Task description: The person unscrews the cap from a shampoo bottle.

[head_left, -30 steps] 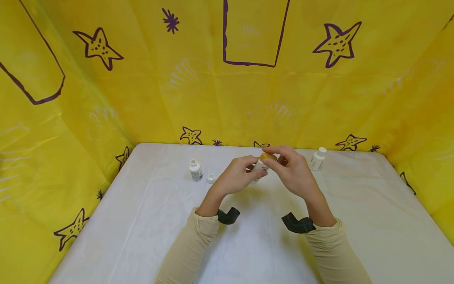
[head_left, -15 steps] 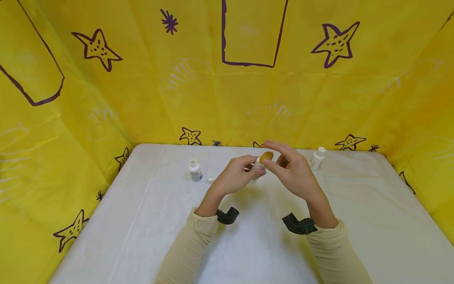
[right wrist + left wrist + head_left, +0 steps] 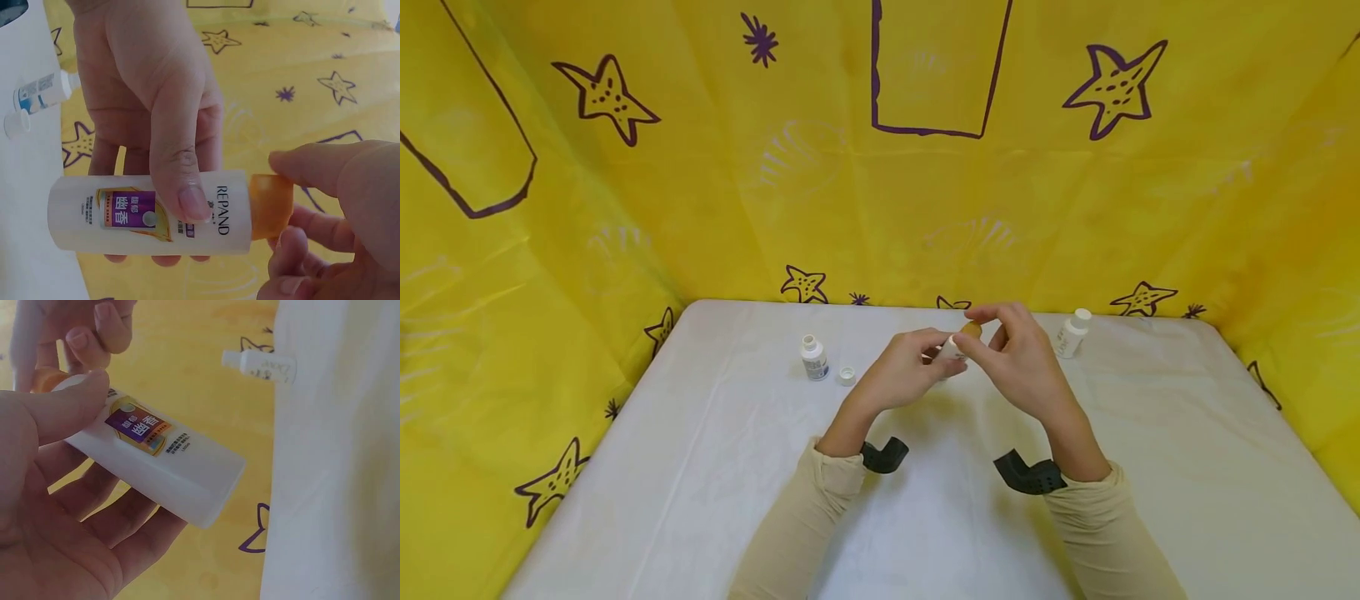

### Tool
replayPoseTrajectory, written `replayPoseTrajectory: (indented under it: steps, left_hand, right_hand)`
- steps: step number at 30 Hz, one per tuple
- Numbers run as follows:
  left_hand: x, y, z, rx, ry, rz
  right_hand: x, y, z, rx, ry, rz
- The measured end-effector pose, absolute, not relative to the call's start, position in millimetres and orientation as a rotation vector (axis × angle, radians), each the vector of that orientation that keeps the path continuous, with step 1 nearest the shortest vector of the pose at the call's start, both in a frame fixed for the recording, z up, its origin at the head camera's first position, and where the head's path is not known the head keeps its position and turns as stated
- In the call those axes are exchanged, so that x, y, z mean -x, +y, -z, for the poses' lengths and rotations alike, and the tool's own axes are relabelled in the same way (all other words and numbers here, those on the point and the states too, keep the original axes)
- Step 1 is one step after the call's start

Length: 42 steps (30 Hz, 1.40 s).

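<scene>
A white shampoo-style bottle [image 3: 81, 212] with a purple and gold label and REPAND lettering is held in my left hand [image 3: 898, 375]. In the right wrist view my left thumb lies across its front, with the fingers behind it. The bottle is tilted above the table, its orange cap [image 3: 272, 203] pointing toward my right hand [image 3: 1022, 367]. The right thumb and fingers are round the cap, which sits at the bottle's neck. In the head view the fingers hide part of both bottle and cap.
On the white table [image 3: 737, 467], a small uncapped white bottle [image 3: 814, 358] stands at left beside a loose white cap [image 3: 847, 377]. A capped white bottle [image 3: 1072, 335] stands at the back right. Yellow patterned cloth [image 3: 880, 208] surrounds the table.
The right index finger was lifted off the cap half a second ago and has come back down onto it. The cap's visible angle has changed. The left hand's hold is the same.
</scene>
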State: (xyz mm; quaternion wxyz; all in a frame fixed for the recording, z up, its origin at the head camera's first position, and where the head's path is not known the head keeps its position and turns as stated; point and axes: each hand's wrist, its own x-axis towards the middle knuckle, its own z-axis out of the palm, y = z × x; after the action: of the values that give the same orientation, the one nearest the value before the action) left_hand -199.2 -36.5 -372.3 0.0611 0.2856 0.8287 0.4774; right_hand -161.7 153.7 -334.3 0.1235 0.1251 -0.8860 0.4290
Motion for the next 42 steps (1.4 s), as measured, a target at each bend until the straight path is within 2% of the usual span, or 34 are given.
replayPoseTrajectory:
  steps: [10, 29, 42]
  left_hand:
    - [199.4, -37.6, 369.3, -0.833, 2.484, -1.492]
    - [198.8, -36.6, 368.6, -0.849, 2.503, -1.454]
    - [203.2, -40.1, 371.5, -0.832, 2.524, -1.439]
  right_hand:
    - [160.3, 153.4, 333.0, -0.544, -2.45, -1.336]
    - [164.7, 154.0, 337.5, -0.393, -2.549, -1.243]
    - [163.1, 155.9, 336.0, -0.638, -2.5, -1.17]
